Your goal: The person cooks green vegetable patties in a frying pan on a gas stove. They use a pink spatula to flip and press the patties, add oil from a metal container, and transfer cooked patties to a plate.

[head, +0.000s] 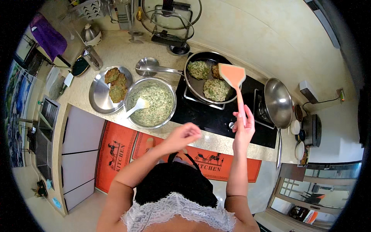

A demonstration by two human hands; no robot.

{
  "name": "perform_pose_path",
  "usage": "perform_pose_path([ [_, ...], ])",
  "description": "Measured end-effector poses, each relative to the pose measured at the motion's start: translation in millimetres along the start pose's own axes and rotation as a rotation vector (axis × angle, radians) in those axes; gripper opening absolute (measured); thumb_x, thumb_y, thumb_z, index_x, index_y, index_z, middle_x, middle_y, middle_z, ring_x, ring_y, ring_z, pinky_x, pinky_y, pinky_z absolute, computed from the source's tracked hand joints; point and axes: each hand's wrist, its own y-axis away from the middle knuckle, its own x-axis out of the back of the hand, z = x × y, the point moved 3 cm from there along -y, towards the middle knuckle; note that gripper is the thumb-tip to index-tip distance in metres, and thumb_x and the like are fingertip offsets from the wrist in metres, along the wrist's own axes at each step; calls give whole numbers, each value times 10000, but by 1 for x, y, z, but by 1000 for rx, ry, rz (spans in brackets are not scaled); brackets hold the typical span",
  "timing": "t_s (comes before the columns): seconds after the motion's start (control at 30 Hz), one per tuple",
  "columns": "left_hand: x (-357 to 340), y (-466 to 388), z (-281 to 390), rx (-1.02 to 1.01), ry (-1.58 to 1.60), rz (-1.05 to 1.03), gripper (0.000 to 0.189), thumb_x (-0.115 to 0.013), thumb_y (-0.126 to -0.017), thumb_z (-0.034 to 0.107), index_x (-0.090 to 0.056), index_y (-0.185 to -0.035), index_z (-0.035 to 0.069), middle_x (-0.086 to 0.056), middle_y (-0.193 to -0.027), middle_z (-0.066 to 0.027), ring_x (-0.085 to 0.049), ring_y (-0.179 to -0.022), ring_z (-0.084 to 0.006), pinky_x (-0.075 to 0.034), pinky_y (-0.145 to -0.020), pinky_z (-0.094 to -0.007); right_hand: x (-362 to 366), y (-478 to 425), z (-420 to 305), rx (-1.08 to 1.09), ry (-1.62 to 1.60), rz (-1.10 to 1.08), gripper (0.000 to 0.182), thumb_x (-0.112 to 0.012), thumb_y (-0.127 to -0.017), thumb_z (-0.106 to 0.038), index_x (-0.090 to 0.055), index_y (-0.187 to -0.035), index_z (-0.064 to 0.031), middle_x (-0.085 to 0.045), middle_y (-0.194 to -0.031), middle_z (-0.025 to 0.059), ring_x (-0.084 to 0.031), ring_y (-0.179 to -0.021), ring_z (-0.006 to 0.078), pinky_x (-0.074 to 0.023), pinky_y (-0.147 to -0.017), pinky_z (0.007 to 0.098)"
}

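My right hand grips the pink handle of an orange spatula. The spatula's blade is over the right side of a frying pan and partly covers one browned patty. Two paler green-flecked patties, one at the upper left and one nearer me, lie in the pan. My left hand hovers by the counter's front edge, fingers loosely curled, with nothing visible in it. Close to it stands a steel bowl of green-flecked batter, a white scoop resting inside.
Left of the bowl, a steel plate holds several browned patties. A ladle rest sits behind the pan's handle. On the black cooktop, a steel wok tilts at the right. Glass lids stand by the wall.
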Motion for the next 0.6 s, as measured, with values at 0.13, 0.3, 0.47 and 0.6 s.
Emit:
perform_pose_path([
  [0.13,57,26,4,91,20,249,141,-607,-938,133,-596,-1044,40,-610,-883,6,-573,-813,-64,-482,-728,-221,9,-8,4,-17,43,42,396,-575,-959,-158,-482,-1320,-25,-656,-979,83,-421,-539,4,-332,-466,158],
  [0.3,108,47,14,103,10,376,203,-564,-966,151,-598,-1123,27,-610,-890,-4,-556,-806,-72,-470,-765,-235,1,-1,19,-82,43,96,382,-559,-963,-146,-473,-1316,-29,-667,-969,89,-422,-520,10,-340,-443,168],
  [0.47,137,61,15,56,63,521,232,-458,-935,44,-636,-1080,10,-623,-924,-33,-572,-838,-109,-469,-794,-243,-16,-2,25,9,129,106,391,-546,-968,-131,-464,-1336,-29,-673,-1003,99,-444,-550,9,-357,-474,160],
  [0.6,152,76,12,-28,97,542,216,-371,-766,-89,-538,-692,25,-543,-691,-49,-486,-599,-118,-399,-546,-237,-25,-1,30,202,447,110,405,-555,-962,-135,-486,-1348,-33,-679,-1050,103,-484,-593,18,-383,-502,171],
])
